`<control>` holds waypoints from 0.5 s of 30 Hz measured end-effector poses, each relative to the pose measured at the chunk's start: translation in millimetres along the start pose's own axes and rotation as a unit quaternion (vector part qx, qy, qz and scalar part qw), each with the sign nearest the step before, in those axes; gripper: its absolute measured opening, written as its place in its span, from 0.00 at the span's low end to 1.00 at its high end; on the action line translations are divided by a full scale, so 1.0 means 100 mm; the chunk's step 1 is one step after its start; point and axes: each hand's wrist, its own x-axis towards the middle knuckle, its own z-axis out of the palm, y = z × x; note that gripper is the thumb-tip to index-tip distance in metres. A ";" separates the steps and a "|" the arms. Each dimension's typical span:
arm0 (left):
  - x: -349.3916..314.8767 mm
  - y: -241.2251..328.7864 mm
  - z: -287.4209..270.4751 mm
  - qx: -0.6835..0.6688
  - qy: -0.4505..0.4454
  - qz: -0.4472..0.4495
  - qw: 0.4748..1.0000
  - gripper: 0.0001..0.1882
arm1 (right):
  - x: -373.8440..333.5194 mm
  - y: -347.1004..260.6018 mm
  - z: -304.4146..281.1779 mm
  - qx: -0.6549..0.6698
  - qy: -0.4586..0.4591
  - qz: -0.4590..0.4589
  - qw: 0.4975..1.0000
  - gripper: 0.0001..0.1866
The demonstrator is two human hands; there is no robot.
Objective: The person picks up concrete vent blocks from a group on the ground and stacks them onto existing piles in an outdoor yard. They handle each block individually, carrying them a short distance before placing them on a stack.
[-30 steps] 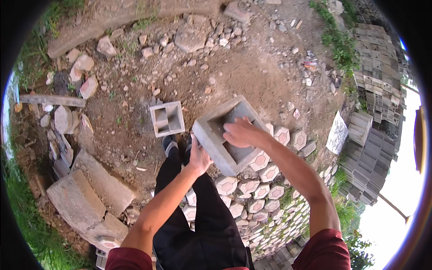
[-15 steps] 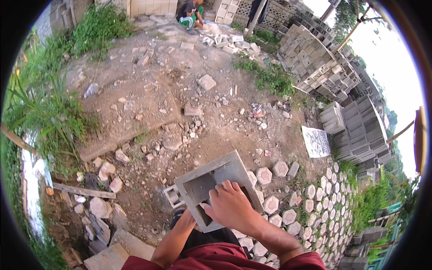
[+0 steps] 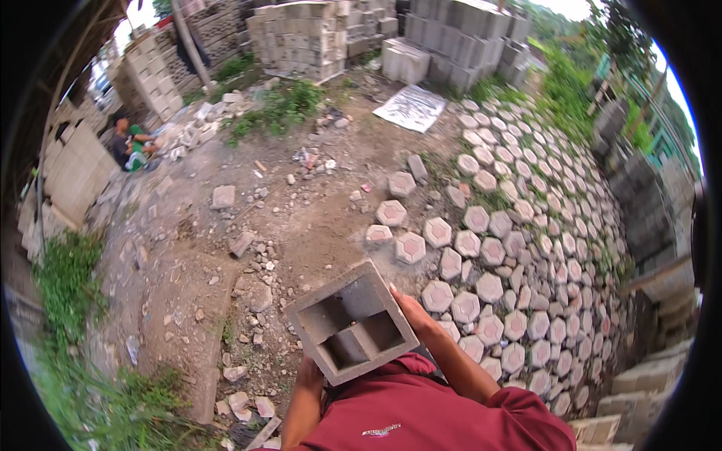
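A grey hollow concrete block (image 3: 361,342) is held in front of my body, its open side facing up. Dividing walls split its inside into compartments. My right hand (image 3: 414,314) grips its right side, with the fingertips showing at the edge and the rest behind the wall. At the block's lower left corner is my left hand (image 3: 310,370), holding it from the side or from beneath; its fingers are hidden.
Hexagonal paving blocks (image 3: 466,307) cover the ground at right. Stacked concrete blocks (image 3: 297,41) and a white printed sheet (image 3: 412,108) lie ahead. A person (image 3: 131,143) crouches at far left near rubble (image 3: 199,124). Stones and weeds (image 3: 64,278) are at left.
My view has swung right, toward the hexagonal pavers. My right hand has moved from inside the block to its right outer side. The block is still held in front of me.
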 end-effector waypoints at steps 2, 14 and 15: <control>0.15 -0.05 0.13 0.028 -0.020 -0.038 0.999 0.27 | -0.14 0.07 -0.28 0.007 0.061 -0.043 0.997 0.35; 2.03 -1.08 2.06 0.139 -0.281 -0.266 0.912 0.23 | -1.36 0.32 -1.80 0.215 0.410 -0.186 0.866 0.35; 2.12 -1.18 2.21 0.139 -0.292 -0.275 0.905 0.22 | -1.40 0.37 -1.89 0.251 0.422 -0.187 0.851 0.35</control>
